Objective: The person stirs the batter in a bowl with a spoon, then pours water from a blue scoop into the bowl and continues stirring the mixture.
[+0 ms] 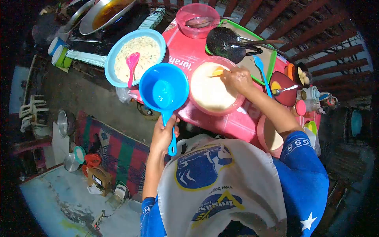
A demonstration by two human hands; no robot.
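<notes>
My left hand is wrapped round the handle of a blue water dipper, which has a little clear liquid at its bottom. The dipper is held level in front of the pink bowl and the light-blue basin. My right hand reaches over a pink bowl of pale, creamy batter. Its fingers close on a yellow utensil that dips into the batter; its full shape is hidden. On the left, a light-blue basin holds thicker batter with green bits, and a pink spoon rests in it.
A pan of oil sits at the top left. Behind the batter bowl are a pink tub, a black skillet and a green-rimmed tray. Jars crowd the table's right end. Another pink container stands near my right elbow.
</notes>
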